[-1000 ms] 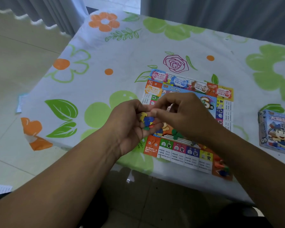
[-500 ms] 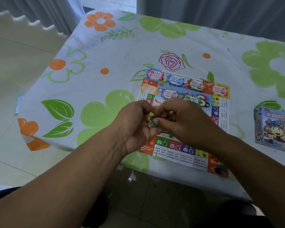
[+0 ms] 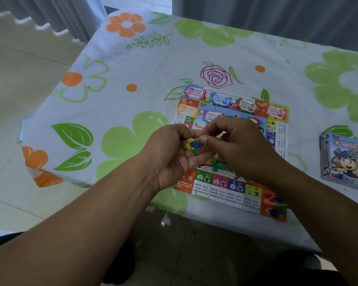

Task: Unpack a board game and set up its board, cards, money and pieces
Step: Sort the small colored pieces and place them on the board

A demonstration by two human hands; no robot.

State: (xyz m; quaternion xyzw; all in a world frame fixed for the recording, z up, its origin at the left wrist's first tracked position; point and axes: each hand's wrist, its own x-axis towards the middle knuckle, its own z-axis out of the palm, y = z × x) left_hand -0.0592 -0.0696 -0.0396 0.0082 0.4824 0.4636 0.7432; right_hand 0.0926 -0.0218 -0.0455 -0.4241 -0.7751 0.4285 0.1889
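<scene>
Cupping yellow, blue and red plastic pieces (image 3: 193,145) in the curled left hand (image 3: 174,153) over the game board (image 3: 225,190), right hand (image 3: 242,145) curled at the pile, grip impossible to tell; green pieces (image 3: 216,164) on the board beneath, game box (image 3: 345,159) to the board's right.

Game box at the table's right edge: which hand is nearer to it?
Right. The right hand is over the middle of the game board, left of the game box; the left hand is further left, cupping small coloured pieces.
</scene>
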